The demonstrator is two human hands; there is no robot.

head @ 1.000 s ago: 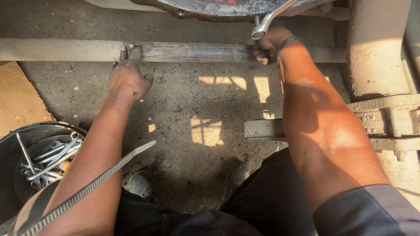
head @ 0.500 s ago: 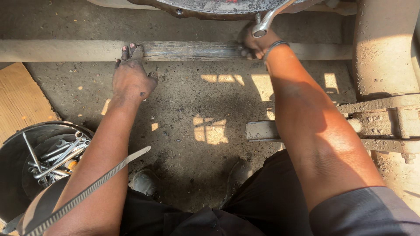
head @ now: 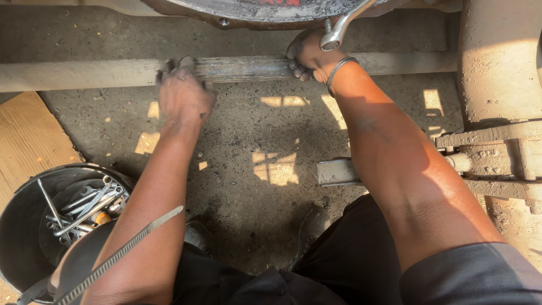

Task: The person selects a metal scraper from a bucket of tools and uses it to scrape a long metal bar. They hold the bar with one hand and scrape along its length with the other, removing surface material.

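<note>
A long dusty metal bar (head: pixel 243 68) lies across the concrete floor below a round rusty housing (head: pixel 254 11). My left hand (head: pixel 183 96) grips the bar near its dark greasy middle. My right hand (head: pixel 313 56) wraps around the same bar further right, a dark band on its wrist. A shiny wrench (head: pixel 339 31) hangs on a bolt at the housing's rim, just above my right hand and touching its knuckles.
A dark bucket (head: pixel 25 226) with several wrenches stands at lower left, beside a cardboard sheet (head: pixel 28 135). A flat file (head: pixel 118 257) crosses my left forearm. A rusty axle part (head: pixel 497 152) and a short metal piece (head: pixel 336 172) sit at right. My shoes (head: pixel 310 229) rest below.
My right hand has slid left along the bar, nearer the left hand. The wrench stays on the housing bolt. The left hand keeps its grip.
</note>
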